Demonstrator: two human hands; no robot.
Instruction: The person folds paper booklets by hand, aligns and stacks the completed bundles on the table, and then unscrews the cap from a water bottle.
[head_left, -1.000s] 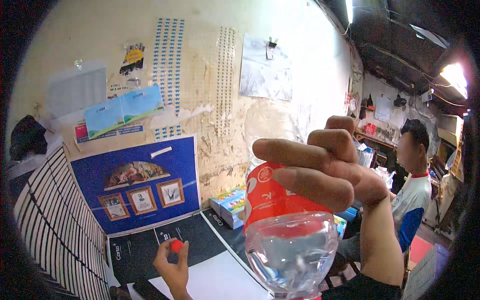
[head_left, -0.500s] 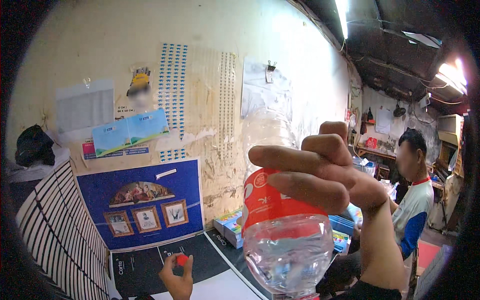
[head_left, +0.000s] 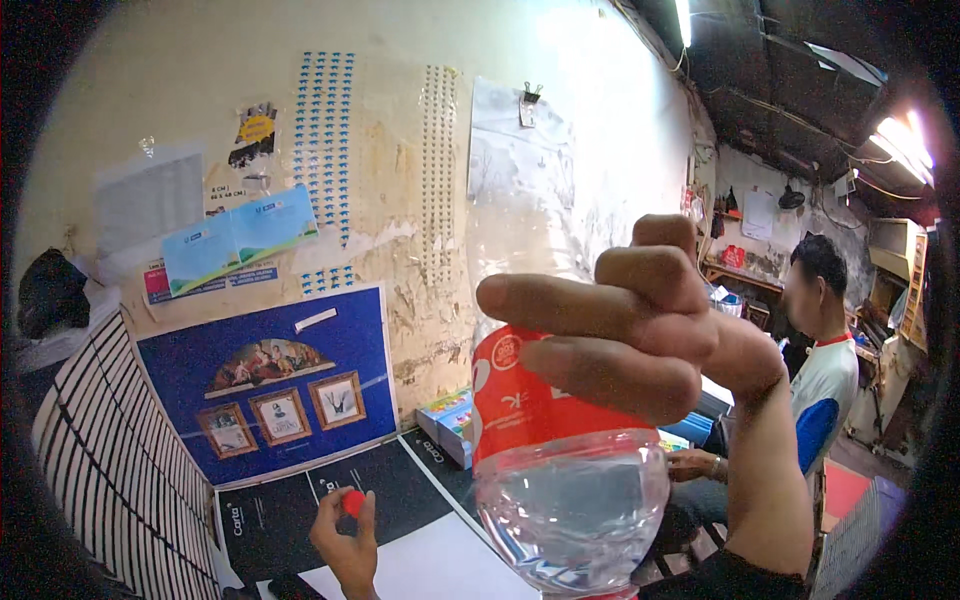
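Observation:
Close in front of me, my right hand [head_left: 630,320] wraps round a clear plastic bottle [head_left: 570,510] with a red label [head_left: 550,410]. The bottle is tipped, its narrowing neck end toward the lower edge of the picture and its far end raised. Clear liquid shows inside; its mouth is out of sight. Lower and to the left, my left hand [head_left: 345,545] pinches a small red bottle cap [head_left: 353,503] between thumb and fingers, above the table [head_left: 430,570].
Black printed sheets [head_left: 380,480] cover part of the table. A blue poster [head_left: 270,390] leans at the wall, beside a striped panel [head_left: 120,450] on the left. Stacked booklets [head_left: 450,425] lie behind the bottle. A person [head_left: 825,370] sits at the right.
The view has shifted a little, so the wall and poster sit higher and further left. Both hands keep their holds; the bottle stays tipped close to me.

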